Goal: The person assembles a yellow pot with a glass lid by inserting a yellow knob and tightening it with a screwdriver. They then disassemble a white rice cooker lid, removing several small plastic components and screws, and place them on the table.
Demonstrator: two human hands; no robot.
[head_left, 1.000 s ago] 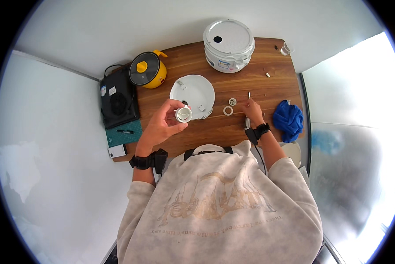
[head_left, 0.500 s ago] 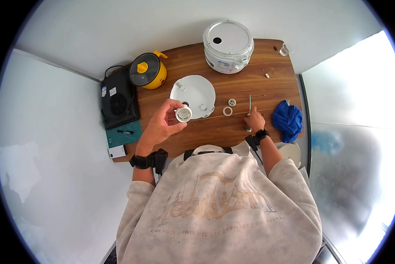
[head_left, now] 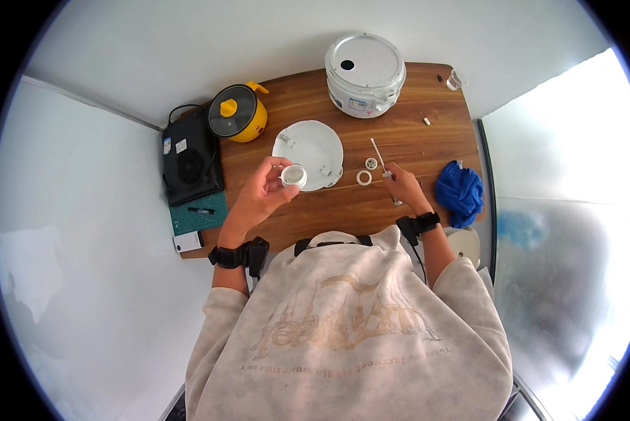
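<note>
My left hand [head_left: 260, 195] grips a small white round plastic cup-like part [head_left: 294, 176], its hollow side facing up, above the near-left edge of a white round cover [head_left: 313, 151]. Pinched in my right hand [head_left: 405, 186] is a long thin tool [head_left: 376, 151] with a pale shaft pointing away to the left; its exact kind cannot be made out. The fingers hide its middle, and its near end shows below them. Between the cover and my right hand lie a white ring [head_left: 364, 178] and a small slotted round piece [head_left: 371, 163].
At the back stands a white rice cooker body [head_left: 364, 77]. A yellow pot [head_left: 238, 112], black cooktop [head_left: 191, 161], green mat [head_left: 199, 212] and phone [head_left: 188, 242] line the left side. On the right are a blue cloth [head_left: 459, 193] and a clear cup [head_left: 455, 81].
My right hand has picked the thin tool up off the table and tilted its far end leftward. My left hand has turned the cup-like part slightly.
</note>
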